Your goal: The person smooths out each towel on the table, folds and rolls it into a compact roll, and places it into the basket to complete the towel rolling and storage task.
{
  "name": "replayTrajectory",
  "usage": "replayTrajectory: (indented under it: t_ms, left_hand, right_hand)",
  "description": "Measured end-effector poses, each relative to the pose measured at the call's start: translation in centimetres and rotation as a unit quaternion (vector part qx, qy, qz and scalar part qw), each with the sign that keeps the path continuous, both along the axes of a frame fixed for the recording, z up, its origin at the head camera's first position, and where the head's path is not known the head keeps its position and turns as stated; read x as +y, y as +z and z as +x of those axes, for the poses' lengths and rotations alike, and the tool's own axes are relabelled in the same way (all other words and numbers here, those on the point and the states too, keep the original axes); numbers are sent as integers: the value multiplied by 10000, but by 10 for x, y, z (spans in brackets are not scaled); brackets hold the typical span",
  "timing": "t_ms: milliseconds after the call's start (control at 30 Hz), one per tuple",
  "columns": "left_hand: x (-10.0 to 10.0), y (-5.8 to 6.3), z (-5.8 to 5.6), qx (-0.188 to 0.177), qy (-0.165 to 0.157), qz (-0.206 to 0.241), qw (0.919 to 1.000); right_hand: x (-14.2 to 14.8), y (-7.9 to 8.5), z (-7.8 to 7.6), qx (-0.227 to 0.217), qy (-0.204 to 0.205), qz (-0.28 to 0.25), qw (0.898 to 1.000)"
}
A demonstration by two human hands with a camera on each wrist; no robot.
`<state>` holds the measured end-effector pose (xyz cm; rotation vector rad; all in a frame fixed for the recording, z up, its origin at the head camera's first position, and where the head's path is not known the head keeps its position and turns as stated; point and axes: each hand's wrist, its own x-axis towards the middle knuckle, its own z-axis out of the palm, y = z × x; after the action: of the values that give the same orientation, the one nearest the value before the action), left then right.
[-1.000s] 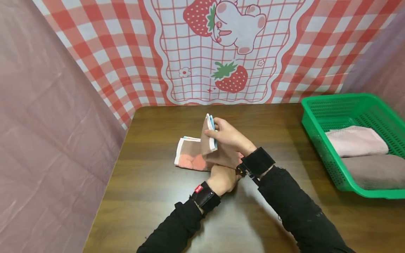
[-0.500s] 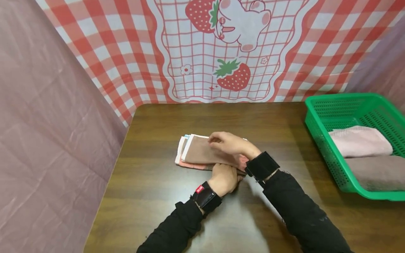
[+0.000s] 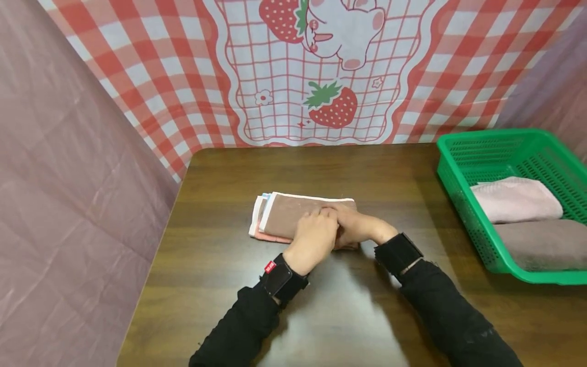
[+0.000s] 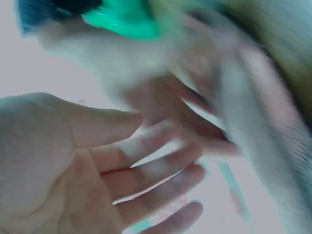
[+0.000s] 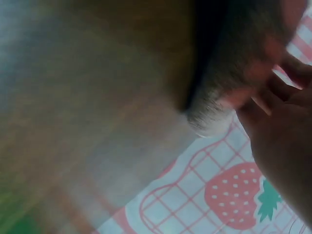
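Note:
A folded towel [image 3: 286, 210], brown on top with white borders, lies on the table. Its lower layer sticks out at the left, showing salmon and a bit of blue. My left hand [image 3: 315, 235] is over the towel's near right part, its fingertips meeting my right hand [image 3: 357, 227], which rests on the towel's right end. In the left wrist view the left hand's fingers [image 4: 146, 178] are loosely extended, with the towel's blurred edge beyond. The right wrist view has the right hand [image 5: 285, 134] against the towel's thick folded edge [image 5: 239, 68], fingers partly hidden.
A green plastic basket [image 3: 468, 224] stands at the table's right, holding a folded pale pink towel [image 3: 518, 200] and a folded brown towel [image 3: 548, 244]. The wooden table [image 3: 220, 306] ends at a red-and-white checked cloth [image 3: 169, 76]. A pink cloth [image 3: 73, 204] hangs at the left.
The right hand laid the lifted towel flap down to the left and let it go, then moved back to the towel's right end. The left hand came up from the near edge onto the towel.

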<state>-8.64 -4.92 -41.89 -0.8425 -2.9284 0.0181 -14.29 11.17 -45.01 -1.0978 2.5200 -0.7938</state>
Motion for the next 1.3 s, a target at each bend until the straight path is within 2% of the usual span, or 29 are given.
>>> replayTrajectory:
  t_ms: [33, 100, 200, 267, 367, 467, 567, 667, 733, 900, 1033, 1167, 1300]
  left_hand:
    - [-2, -5, -4, -150, 110, -76, 9998]
    - [-6, -15, -12, -852, 329, -372, 9951]
    - [-10, -26, -19, -1915, 568, -643, 9777]
    - [-11, -30, -22, -2171, 543, -621, 9727]
    - [-9, -32, -24, -2112, 450, -565, 9748]
    - [-5, -33, -24, -1958, 498, -544, 9779]
    - [0, -36, -24, -1919, 596, -510, 9783]
    - [5, -40, -25, -1921, 617, -414, 9786]
    - [8, -44, -27, -1916, 567, -383, 9791]
    - [16, -49, -33, -1837, 431, -478, 9809]
    - [23, -51, -35, -2009, 502, -586, 9766]
    - [28, -50, -35, -1940, 591, -575, 9775]
    - [32, -50, -36, -1961, 659, -686, 9760]
  right_hand:
    - [1, -3, 1, 97, 33, 16, 9999]
    - [4, -6, 4, -36, 0, 54, 10000]
    - [12, -8, 4, -338, -91, 38, 9994]
    - [20, -7, 3, -479, -361, -160, 9981]
    - [30, -3, 2, -162, -1185, -285, 9924]
    - [38, -1, 4, 228, -2223, 29, 9747]
    - [43, -3, 7, 47, -2806, 386, 9590]
    - [48, -6, 7, -179, -2921, 371, 9555]
    - [50, -8, 6, -254, -2940, 169, 9553]
    - [53, -4, 6, -601, -3091, -64, 9491]
    - [50, 2, 6, -747, -3200, -229, 9442]
    - [44, 12, 7, -776, -3210, -788, 9406]
    - [33, 19, 6, -1113, -2994, -1362, 9378]
